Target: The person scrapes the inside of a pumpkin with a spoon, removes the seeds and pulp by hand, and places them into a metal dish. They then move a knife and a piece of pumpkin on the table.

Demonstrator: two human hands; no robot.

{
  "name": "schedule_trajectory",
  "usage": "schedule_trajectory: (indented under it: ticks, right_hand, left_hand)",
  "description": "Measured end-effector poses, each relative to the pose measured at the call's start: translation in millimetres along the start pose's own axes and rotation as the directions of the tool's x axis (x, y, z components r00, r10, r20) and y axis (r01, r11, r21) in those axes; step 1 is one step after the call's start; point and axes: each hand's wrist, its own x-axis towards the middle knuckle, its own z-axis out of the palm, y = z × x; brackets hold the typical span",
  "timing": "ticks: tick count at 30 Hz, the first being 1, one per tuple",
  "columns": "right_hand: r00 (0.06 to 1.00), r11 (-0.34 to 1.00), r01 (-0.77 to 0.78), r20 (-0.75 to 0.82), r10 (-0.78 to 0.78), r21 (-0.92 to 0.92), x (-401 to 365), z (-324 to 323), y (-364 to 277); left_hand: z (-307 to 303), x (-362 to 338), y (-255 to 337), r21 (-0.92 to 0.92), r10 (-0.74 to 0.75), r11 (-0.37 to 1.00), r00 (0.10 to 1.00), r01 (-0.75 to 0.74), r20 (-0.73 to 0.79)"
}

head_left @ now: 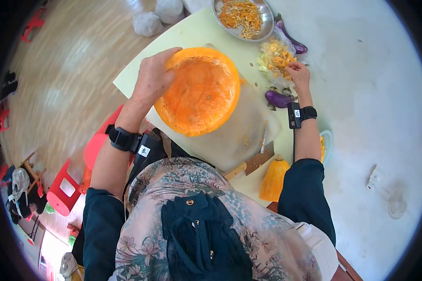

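Observation:
A hollowed pumpkin half (199,100) is tilted with its orange inside facing up. My left hand (150,77) grips its upper left rim, the thumb side over the edge. Across the table, my right hand (300,76) is at the edge of a pile of pumpkin pulp and peelings (276,58) on clear plastic. Its fingers are drawn together; what they hold, if anything, is too small to make out. Just below that hand lies a purple eggplant piece (280,99). Under the pumpkin is a pale cutting board (215,150).
A cleaver (258,161) and a thin knife (265,136) lie on the board's right side. Near my right elbow stands a pumpkin piece (274,180). A steel bowl (268,30) holds pulp and seeds, with another eggplant (293,37) beside it. Red stools (63,189) stand left.

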Motion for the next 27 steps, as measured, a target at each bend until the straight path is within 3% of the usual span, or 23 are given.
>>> schedule_trajectory:
  ticks: [4,6,7,9,12,16,18,22,24,25,27]
  right_hand:
    - [0.996,0.999,0.026,-0.084,-0.023,0.025,0.5,-7.0,-3.2]
    - [0.995,0.98,0.054,-0.096,-0.036,0.191,-2.8,-12.4,-8.6]
    - [0.995,0.981,0.054,-0.098,-0.036,0.188,-5.0,-16.3,-11.5]
    - [0.994,0.931,-0.051,-0.072,0.083,0.361,-13.8,-21.6,-30.3]
    - [0.988,0.96,0.081,-0.145,-0.043,0.267,-13.8,-24.9,-34.4]
    - [0.986,0.945,0.123,-0.148,-0.081,0.304,-13.8,-27.0,-42.8]
    - [0.994,0.809,0.103,-0.098,-0.057,0.579,-11.5,-30.5,-41.1]
    - [0.997,0.759,-0.033,-0.036,0.075,0.65,-8.0,-19.8,-13.8]
    - [0.995,0.924,0.0,-0.091,0.037,0.382,-3.8,-16.5,-2.4]
    - [0.996,0.924,-0.001,-0.082,0.035,0.383,-0.4,-18.1,2.4]
    - [0.967,0.987,0.147,-0.199,-0.159,-0.073,-7.9,-21.5,-5.7]
  left_hand:
    - [0.4,1.0,-1.3,0.004,0.008,1.0,1.0,-0.008,0.002]
    - [0.4,1.6,-3.2,0.034,0.014,0.999,1.0,-0.014,0.01]
    - [0.3,1.8,-3.8,0.069,0.019,0.997,1.0,-0.02,0.016]
    - [1.0,1.2,-5.6,0.044,0.023,0.999,1.0,-0.024,0.014]
    - [-0.2,1.2,-4.3,0.007,0.015,1.0,1.0,-0.015,0.015]
    - [-0.5,0.8,-2.6,-0.033,-0.011,0.999,1.0,0.011,0.022]
    - [0.0,1.0,-4.9,-0.002,0.014,1.0,1.0,-0.014,0.012]
    - [-0.3,0.8,-7.3,0.018,0.07,0.997,0.997,-0.07,-0.012]
    - [1.1,1.7,-8.5,0.006,0.072,0.997,0.997,-0.072,-0.022]
    - [1.2,0.4,-9.4,-0.005,0.071,0.997,0.997,-0.072,-0.026]
    - [-0.1,0.5,-7.8,-0.002,0.061,0.998,0.998,-0.061,-0.017]
